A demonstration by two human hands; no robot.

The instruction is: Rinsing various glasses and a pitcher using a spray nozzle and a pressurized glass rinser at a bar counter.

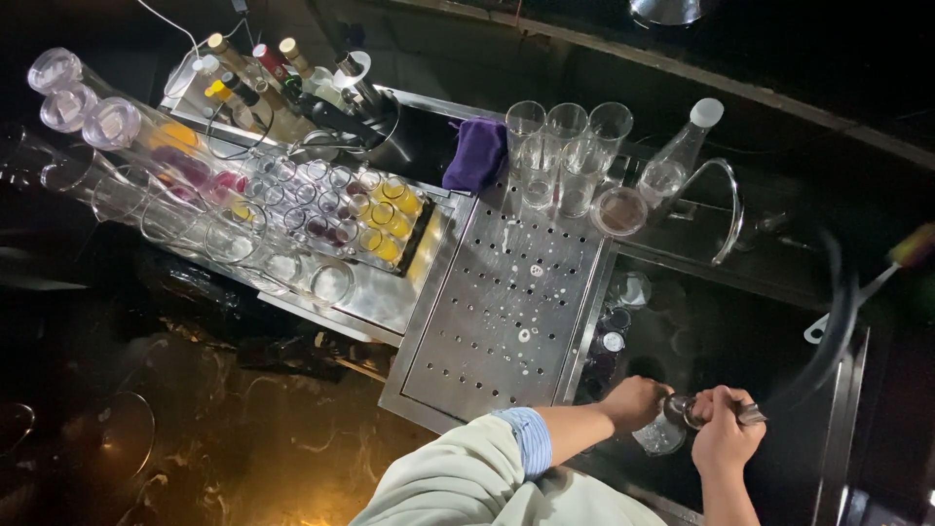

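Note:
My left hand [633, 401] grips a small clear glass [665, 432] over the dark sink [701, 331] at the lower right. My right hand [726, 436] is closed on a short metal tool [750, 414] whose end meets the mouth of the glass. Both hands are close together, almost touching. A pale sleeve with a blue striped cuff [531, 438] covers my left forearm. What is inside the glass cannot be made out.
A perforated steel drain tray [506, 292] lies left of the sink. Tall empty glasses [565, 156], a purple cloth [475, 154], a clear plastic bottle [677, 156] and a curved tap [726, 205] stand behind. Garnish jars [380, 219] and bottles [263, 68] fill the far left.

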